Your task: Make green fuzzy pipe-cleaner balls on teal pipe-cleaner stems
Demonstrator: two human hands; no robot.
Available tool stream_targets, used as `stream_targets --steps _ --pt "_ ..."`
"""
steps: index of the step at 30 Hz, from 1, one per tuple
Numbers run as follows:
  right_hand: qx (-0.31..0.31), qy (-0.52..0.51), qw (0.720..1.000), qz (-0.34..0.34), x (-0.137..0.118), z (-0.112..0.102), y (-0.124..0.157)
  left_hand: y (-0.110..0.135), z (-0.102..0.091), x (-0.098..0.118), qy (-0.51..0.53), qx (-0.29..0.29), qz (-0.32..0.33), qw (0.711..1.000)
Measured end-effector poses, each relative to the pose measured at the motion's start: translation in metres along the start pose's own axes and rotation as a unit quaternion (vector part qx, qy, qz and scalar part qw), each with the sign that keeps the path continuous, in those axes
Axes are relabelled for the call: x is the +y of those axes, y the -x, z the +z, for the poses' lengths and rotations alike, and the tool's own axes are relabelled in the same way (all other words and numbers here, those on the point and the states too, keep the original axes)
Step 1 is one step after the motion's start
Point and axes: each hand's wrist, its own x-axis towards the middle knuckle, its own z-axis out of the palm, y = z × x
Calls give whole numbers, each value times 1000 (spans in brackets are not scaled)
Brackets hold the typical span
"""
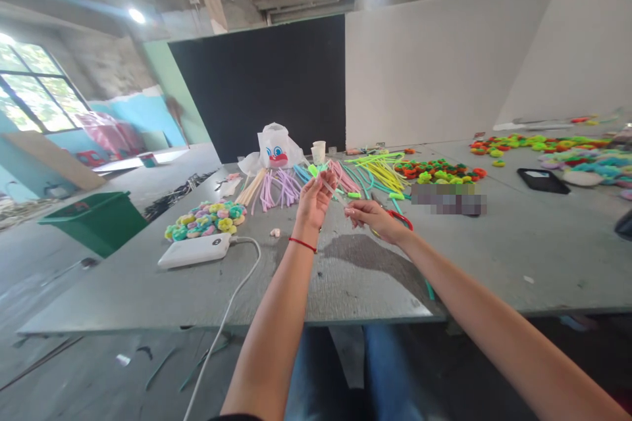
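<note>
Above the middle of the table my left hand (315, 200) is closed, its fingers pinched around a small neon-green fuzzy piece (313, 171) that looks like pipe cleaner. My right hand (372, 220) is closed too, thumb and forefinger pinching the near end of a thin whitish strip (338, 197). That strip spans the gap between both hands; its far end is hidden by my left fingers. Under and beside my right hand lie scissors with red handles (401, 218), partly covered. Bundles of purple pipe cleaners (279, 188) and yellow pipe cleaners (388, 174) fan out behind the hands.
A white power bank (195, 250) with a cable lies at left, beside a pile of pastel fuzzy flowers (206, 220). Orange and green fuzzy pieces (439, 171) and a black tray (543, 180) are at right. Paper cups (318, 151) stand behind; a green bin (93, 220) is left of the table.
</note>
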Motion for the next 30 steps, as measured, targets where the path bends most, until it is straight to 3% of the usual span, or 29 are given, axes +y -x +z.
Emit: stream_targets --steps 10,20,26,30 --pt "-70 16 997 22 6 -1 5 -1 -9 12 5 -21 80 997" --pt "-89 61 992 60 8 -3 5 -6 -20 10 -45 -22 31 998" --pt "-96 73 990 69 4 -6 6 -9 -19 14 -30 40 34 998" --pt "-135 82 983 91 -2 -11 8 -14 -26 23 48 116 53 991"
